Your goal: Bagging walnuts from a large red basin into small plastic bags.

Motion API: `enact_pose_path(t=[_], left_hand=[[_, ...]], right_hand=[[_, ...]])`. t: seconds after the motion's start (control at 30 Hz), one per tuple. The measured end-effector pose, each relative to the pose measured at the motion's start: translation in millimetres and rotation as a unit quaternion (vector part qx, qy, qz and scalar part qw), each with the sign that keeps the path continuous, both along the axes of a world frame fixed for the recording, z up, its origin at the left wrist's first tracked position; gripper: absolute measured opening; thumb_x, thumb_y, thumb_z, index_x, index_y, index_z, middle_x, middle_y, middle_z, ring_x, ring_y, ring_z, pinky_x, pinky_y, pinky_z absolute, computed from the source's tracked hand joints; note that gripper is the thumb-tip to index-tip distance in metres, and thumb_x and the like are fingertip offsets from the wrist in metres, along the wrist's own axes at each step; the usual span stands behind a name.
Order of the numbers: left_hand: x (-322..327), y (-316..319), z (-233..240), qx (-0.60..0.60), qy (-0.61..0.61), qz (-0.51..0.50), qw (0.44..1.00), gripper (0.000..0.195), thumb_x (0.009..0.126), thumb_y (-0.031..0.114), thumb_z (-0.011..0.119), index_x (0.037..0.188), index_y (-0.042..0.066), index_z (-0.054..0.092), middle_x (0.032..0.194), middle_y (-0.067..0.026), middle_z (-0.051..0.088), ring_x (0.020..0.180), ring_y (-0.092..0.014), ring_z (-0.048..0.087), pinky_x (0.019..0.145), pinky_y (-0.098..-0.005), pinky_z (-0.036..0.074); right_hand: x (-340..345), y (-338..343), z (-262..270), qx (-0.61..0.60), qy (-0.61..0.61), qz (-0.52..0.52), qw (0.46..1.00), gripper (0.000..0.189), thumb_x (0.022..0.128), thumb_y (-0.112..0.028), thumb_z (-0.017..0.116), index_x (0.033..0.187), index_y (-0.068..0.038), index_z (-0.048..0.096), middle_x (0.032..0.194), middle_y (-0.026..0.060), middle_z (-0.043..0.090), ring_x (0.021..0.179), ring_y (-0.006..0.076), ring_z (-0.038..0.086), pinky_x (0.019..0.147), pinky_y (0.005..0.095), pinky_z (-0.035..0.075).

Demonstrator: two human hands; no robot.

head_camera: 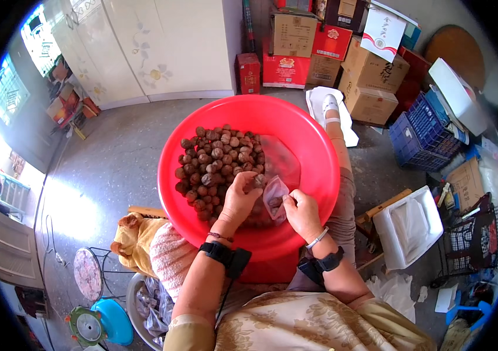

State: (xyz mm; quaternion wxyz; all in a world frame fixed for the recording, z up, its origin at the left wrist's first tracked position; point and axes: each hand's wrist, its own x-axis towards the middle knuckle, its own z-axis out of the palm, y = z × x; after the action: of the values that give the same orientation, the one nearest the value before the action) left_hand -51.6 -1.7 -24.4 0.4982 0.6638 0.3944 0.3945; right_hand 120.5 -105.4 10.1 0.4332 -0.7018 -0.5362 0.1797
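Note:
A large red plastic basin stands in front of me. Brown walnuts are heaped in its left half. My left hand is over the heap, with a single walnut pinched between thumb and fingers. By the edge of its mouth, my right hand grips a small pale, see-through bag. Something dark shows inside that bag, partly behind my fingers. Right of the heap, flat translucent bags lie on the basin's bottom.
Stacked cartons and blue plastic crates line the far right. A white foam box sits right of my leg. At my lower left are a grey tub of filled bags, a round stool and a plush toy.

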Motion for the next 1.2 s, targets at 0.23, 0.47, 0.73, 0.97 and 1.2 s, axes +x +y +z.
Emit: enact_pose_path(t=[0.23,0.47,0.73,0.97,1.2], left_hand=[[3.4,-8.6,17.0,-0.069,-0.068,-0.048,0.994,0.040,0.088,0.003,0.073,0.126,0.004,0.060,0.110,-0.0034,0.068,0.101,-0.014,0.062,0.091,-0.0299,0.052],[4.3,-7.7,18.8,0.050,0.025,-0.063,0.996,0.034,0.085,0.016,0.076,0.117,0.004,0.069,0.106,-0.0117,0.069,0.099,-0.023,0.065,0.091,-0.0356,0.053],[4.8,-5.7,8.6,-0.021,0.019,-0.019,0.999,0.031,0.092,0.025,0.067,0.113,0.002,0.070,0.101,-0.0158,0.071,0.096,-0.031,0.067,0.090,-0.0393,0.053],[0.9,-1.8,-8.1,0.011,0.194,0.020,0.981,0.026,0.092,0.026,0.064,0.101,0.002,0.070,0.094,-0.0202,0.072,0.091,-0.036,0.070,0.081,-0.0410,0.055],[-4.7,-5.9,-43.6,0.068,0.333,-0.208,0.917,0.024,0.087,0.022,0.062,0.100,0.005,0.073,0.100,-0.0219,0.071,0.097,-0.040,0.067,0.085,-0.0469,0.054]], right_hand=[[1.9,0.8,-5.5,0.005,-0.002,-0.003,1.000,0.021,0.092,-0.018,0.064,0.082,0.000,0.061,0.075,0.0256,0.064,0.075,0.0464,0.065,0.064,0.0515,0.049],[4.3,1.5,-12.4,0.003,-0.008,-0.014,1.000,0.020,0.092,-0.018,0.063,0.084,0.000,0.061,0.076,0.0259,0.064,0.076,0.0470,0.064,0.065,0.0524,0.049],[1.8,1.9,-5.3,-0.019,-0.003,-0.019,1.000,0.022,0.092,-0.018,0.063,0.082,0.001,0.060,0.075,0.0255,0.064,0.075,0.0464,0.064,0.065,0.0517,0.049],[2.8,1.1,-2.3,-0.005,0.009,-0.010,1.000,0.023,0.092,-0.018,0.064,0.080,0.001,0.059,0.075,0.0254,0.063,0.073,0.0459,0.064,0.065,0.0511,0.049],[2.2,2.0,-4.7,0.007,0.000,-0.009,1.000,0.023,0.091,-0.017,0.064,0.079,0.002,0.059,0.075,0.0253,0.064,0.073,0.0457,0.064,0.065,0.0511,0.049]])
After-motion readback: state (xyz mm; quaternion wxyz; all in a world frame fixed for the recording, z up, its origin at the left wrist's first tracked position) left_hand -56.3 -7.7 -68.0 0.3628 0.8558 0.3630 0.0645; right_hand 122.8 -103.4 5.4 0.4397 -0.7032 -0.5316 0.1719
